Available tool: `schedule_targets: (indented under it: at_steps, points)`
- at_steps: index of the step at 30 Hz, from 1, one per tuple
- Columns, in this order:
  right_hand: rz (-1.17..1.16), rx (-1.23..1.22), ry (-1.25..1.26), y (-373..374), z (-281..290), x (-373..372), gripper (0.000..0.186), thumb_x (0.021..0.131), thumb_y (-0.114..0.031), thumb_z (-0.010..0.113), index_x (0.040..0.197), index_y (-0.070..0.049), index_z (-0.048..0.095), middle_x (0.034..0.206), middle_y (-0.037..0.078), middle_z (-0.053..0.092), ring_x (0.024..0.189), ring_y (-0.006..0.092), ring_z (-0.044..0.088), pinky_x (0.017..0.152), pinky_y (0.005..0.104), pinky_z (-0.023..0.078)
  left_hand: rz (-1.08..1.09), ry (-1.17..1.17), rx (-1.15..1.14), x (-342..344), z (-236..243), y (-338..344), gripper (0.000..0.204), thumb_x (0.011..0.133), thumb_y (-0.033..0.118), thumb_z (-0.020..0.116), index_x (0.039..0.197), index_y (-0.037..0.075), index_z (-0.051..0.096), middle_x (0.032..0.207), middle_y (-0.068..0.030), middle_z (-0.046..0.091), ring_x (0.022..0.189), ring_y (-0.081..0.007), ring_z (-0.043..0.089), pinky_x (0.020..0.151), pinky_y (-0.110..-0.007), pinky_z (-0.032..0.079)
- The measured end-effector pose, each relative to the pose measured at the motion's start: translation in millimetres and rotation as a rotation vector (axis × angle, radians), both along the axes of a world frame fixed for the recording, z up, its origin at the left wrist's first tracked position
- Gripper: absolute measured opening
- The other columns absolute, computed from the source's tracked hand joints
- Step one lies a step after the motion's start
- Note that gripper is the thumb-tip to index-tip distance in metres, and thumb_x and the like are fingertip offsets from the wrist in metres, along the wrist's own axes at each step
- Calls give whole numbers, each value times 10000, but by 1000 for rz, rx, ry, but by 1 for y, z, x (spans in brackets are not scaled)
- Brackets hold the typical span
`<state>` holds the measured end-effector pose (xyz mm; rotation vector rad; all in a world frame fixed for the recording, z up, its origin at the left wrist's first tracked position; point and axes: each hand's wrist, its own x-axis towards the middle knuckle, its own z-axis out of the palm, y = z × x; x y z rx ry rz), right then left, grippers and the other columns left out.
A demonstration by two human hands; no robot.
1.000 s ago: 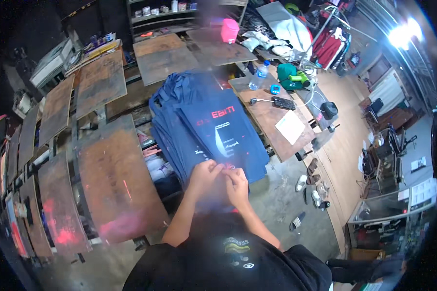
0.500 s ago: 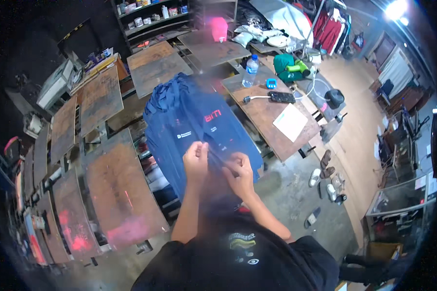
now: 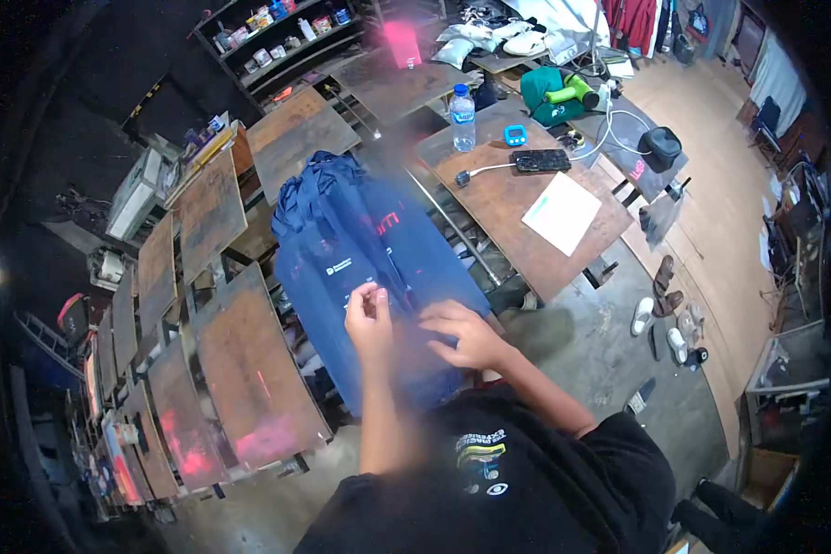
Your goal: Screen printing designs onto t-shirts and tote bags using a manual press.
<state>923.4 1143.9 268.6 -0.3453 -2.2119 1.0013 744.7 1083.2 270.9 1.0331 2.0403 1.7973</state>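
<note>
The reference item is the stack of navy tote bags [image 3: 346, 245], lying flat with its handles gathered at the far end. The person's left hand [image 3: 369, 321] is above the near half of the stack, toward its left side. Its thumb and fingers are drawn close together (whether fabric is pinched between them cannot be determined). The right hand [image 3: 468, 336] is above the near right part of the stack, palm down, fingers extended and thumb set apart. Contact between the right hand and the fabric cannot be confirmed.

Markings on the uppermost bag are as follows: bold red lettering [image 3: 386, 224] on the right half, partly lost in folds and blur, and a small white emblem with two short text lines [image 3: 339, 267] left of it. A black T-shirt [image 3: 563, 489], at the near end of the stack, bears a chest print [image 3: 482, 457] (white lettering, a yellow band and an eye motif).

Right of the stack, a wooden board [image 3: 494, 212] supports a clear water bottle [image 3: 463, 127] with a blue cap and blue label, a blue digital timer [image 3: 515, 136], a black handheld device [image 3: 540, 162] and a white sheet [image 3: 563, 214]. Left of the stack is a pink-stained board [image 3: 249, 369].
</note>
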Motion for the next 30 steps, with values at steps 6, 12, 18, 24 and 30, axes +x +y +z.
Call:
schedule_targets:
  at_steps: [6,12,18,24,30]
  points:
    - [137,-45,4,23,4,-1,330,720,-36,659,1049,-5,654,1149,159,596,1069,340,562,945,407,457,-249,410,-127,32,41,-22,193,816,23,653,1007,24,680,951,-123,669,956,-259,605,860,-341,477]
    - [106,12,87,29,0,-22,131,733,-50,703,858,-19,678,944,96,630,911,281,603,804,361,498,-290,451,-189,27,36,-37,185,806,-1,643,983,18,693,981,-126,683,980,-281,605,883,-362,477]
    - [-14,-4,212,37,4,-26,105,757,-42,703,858,-32,676,940,91,623,910,271,602,798,359,496,-350,565,-188,12,50,-29,158,759,20,686,916,24,696,894,-106,681,912,-277,609,846,-367,471]
    - [-125,-18,197,36,-1,-7,126,736,-47,726,854,-35,682,948,88,625,903,269,602,796,359,494,-498,680,-158,9,45,-10,107,737,78,730,829,42,689,846,-74,675,883,-262,594,839,-369,443]
    - [-232,-4,185,30,-9,14,108,749,-82,744,833,-34,696,927,82,619,846,243,597,723,342,500,-639,686,-119,15,33,1,106,728,92,740,800,42,680,815,-72,664,882,-271,581,825,-377,435]
